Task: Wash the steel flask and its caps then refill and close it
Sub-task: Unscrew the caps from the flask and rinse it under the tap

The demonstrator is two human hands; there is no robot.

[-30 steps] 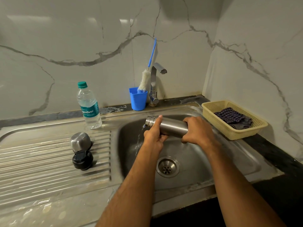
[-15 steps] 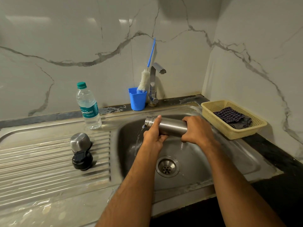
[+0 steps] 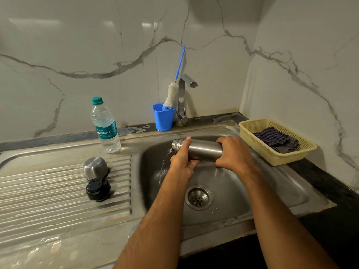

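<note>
The steel flask (image 3: 204, 150) lies on its side over the sink basin (image 3: 272, 191), its open threaded mouth pointing left, and water pours from the mouth into the basin. My left hand (image 3: 181, 164) grips it near the neck. My right hand (image 3: 234, 155) grips its base end. On the ribbed drainboard (image 3: 48, 191) to the left stands the steel cup cap (image 3: 95, 167), with the black inner cap (image 3: 98, 189) just in front of it.
A plastic water bottle (image 3: 105, 127) with a green cap stands behind the caps. A blue cup (image 3: 163, 117) holding a bottle brush (image 3: 172, 96) sits beside the tap (image 3: 183, 98). A yellow basket (image 3: 275, 156) with a checked cloth sits at the right.
Both hands keep the flask tipped over the basin in nearly the same spot. Water keeps running out of its mouth.
</note>
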